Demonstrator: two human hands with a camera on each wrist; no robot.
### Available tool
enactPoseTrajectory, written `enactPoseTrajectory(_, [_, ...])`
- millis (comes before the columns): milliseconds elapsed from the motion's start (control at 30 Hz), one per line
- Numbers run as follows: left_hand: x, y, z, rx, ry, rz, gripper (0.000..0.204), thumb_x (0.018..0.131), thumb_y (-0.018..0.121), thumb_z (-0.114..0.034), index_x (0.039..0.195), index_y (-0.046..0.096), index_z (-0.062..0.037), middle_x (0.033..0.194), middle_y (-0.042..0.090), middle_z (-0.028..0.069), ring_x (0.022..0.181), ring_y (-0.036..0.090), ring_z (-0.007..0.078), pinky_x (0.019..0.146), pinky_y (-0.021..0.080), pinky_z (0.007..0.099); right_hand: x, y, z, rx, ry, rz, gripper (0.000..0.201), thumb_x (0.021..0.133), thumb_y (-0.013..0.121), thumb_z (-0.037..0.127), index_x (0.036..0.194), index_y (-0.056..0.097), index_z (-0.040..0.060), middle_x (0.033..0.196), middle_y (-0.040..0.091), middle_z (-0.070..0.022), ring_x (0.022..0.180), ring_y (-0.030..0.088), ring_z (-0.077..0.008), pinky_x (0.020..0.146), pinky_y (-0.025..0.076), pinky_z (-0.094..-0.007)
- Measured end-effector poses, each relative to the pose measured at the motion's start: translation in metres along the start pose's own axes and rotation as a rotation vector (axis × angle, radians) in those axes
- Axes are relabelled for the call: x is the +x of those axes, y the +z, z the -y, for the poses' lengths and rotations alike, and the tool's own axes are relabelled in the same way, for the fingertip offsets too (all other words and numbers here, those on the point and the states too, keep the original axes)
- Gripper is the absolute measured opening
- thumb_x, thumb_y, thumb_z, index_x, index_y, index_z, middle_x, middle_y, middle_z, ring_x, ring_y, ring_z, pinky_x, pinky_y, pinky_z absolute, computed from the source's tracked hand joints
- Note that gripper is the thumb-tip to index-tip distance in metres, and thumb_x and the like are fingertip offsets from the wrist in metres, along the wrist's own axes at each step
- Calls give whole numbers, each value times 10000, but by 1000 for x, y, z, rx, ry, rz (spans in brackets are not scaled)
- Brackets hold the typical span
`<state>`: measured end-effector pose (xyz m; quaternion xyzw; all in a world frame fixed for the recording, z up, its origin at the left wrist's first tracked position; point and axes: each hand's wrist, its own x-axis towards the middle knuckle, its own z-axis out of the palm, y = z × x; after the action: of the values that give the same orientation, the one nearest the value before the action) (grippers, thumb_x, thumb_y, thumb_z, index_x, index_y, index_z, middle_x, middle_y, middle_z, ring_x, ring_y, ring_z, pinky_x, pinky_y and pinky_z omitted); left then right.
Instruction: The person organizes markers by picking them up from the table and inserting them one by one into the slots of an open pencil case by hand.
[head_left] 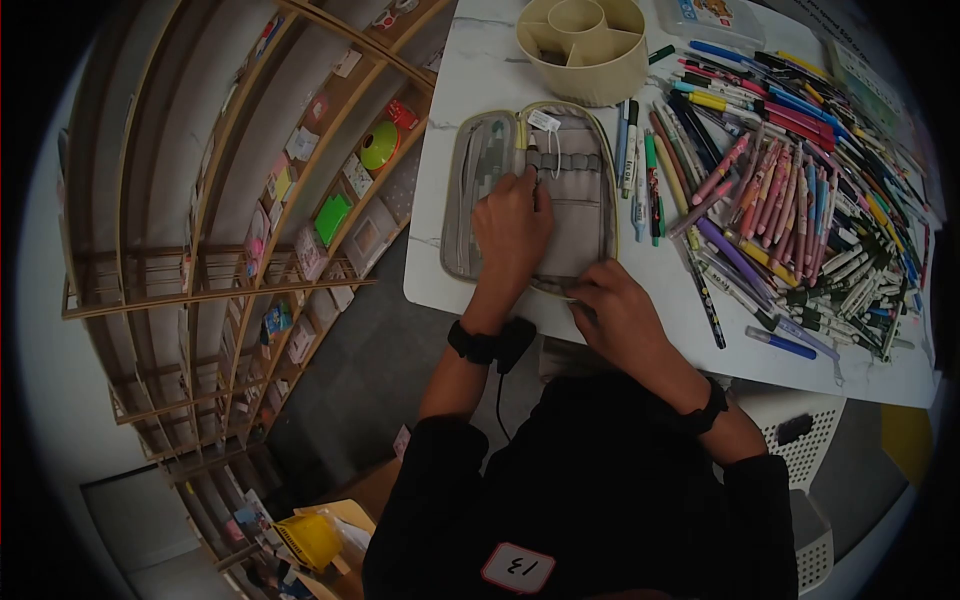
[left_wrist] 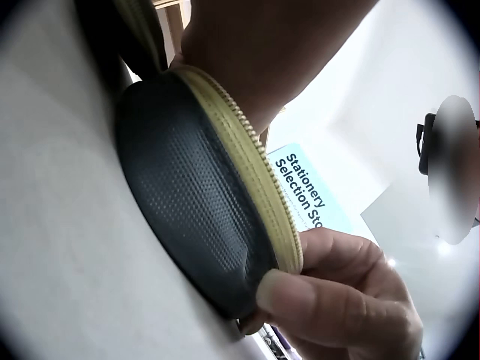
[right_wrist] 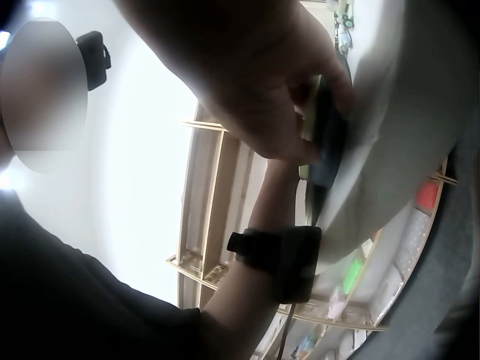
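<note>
White marble table (head_left: 470, 60) holds an open, still empty pencil case (head_left: 585, 215) near its front edge, left hand (head_left: 512, 228) pressing flat inside, right hand (head_left: 612, 310) pinching its near zipper edge, pens (head_left: 790, 200) heaped unpacked at right.

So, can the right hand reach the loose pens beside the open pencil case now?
Probably yes: the right hand grips the pencil case at its near edge, and the pens lie uncovered just to its right.

I'm seeing a white marble table (head_left: 470, 70) with an open pencil case (head_left: 530, 195), a round beige organizer (head_left: 583, 50) behind it, and pens (head_left: 790, 200) piled to its right.
</note>
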<state>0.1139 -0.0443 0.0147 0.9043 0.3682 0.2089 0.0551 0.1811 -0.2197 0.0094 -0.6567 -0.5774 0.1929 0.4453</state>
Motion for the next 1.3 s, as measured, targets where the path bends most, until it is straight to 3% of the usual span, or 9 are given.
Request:
enactPoseTrajectory(233, [-16,-27,-5,0,-9,3,354,812,751,-292,1032,697,-19,802,646,143,665,628,321,600,494,399,-14,-52,22,67,-64,-15,414,711,733,43,1106,625,-10,1208,550,-164,1099,544,-328,927,478,-392])
enactPoseTrajectory(367, [-40,-39,8,-149,-44,-17,337,814,775,-201,1071,690,-1,813,645,137,698,637,254,625,498,382,-53,-148,-2,-171,111,-379,404,746,757,70,1122,625,4,1106,627,-167,1037,594,-349,871,480,-397])
enactPoseTrajectory(500, [-65,-42,13,-236,-38,-39,330,840,749,-144,1128,671,-6,836,643,127,735,628,233,655,500,378,-129,-231,-51,-621,480,-789,291,858,711,128,1100,641,-18,995,683,-133,839,647,-180,679,511,-285])
enactPoseTrajectory(567, [-74,-41,10,-267,-38,-39,333,845,735,-111,1152,658,-8,858,649,121,751,628,233,675,503,383,-149,-253,-58,-577,725,-828,283,867,711,144,1076,639,-33,906,689,-127,747,648,-163,647,512,-282])
enactPoseTrajectory(733, [-76,-48,-10,-351,34,-38,286,857,708,-76,1129,663,2,877,657,131,809,657,254,716,520,388,-153,-259,-75,-549,893,-668,317,848,733,222,987,631,-44,791,706,-146,677,676,-193,648,533,-318])
enactPoseTrajectory(867, [-78,-52,-7,-331,40,-34,276,857,708,-78,1118,666,2,903,664,141,843,667,260,738,527,381,-152,-258,-87,-566,883,-729,287,827,741,181,949,611,-43,756,697,-158,658,684,-221,606,527,-325])
enactPoseTrajectory(1033, [-82,-55,-3,-349,35,-62,260,860,701,-63,1109,666,5,938,671,151,867,670,262,759,530,368,-148,-268,-86,-182,1042,-752,464,826,753,183,1137,513,-63,791,685,-160,651,669,-173,525,526,-281])
enactPoseTrajectory(1167, [-83,-60,-2,-330,46,-106,252,863,692,-50,1106,664,11,948,670,154,866,669,267,756,529,367,-167,-289,-93,69,892,-810,572,824,760,175,1233,477,-108,824,662,-121,629,644,-150,566,541,-270])
enactPoseTrajectory(1300, [-80,-74,-6,-368,30,-175,261,824,722,-45,1070,661,16,965,666,164,892,664,294,746,518,372,-199,-328,-86,212,593,-948,537,899,679,156,1334,482,-89,929,649,-65,807,636,-134,722,531,-257])
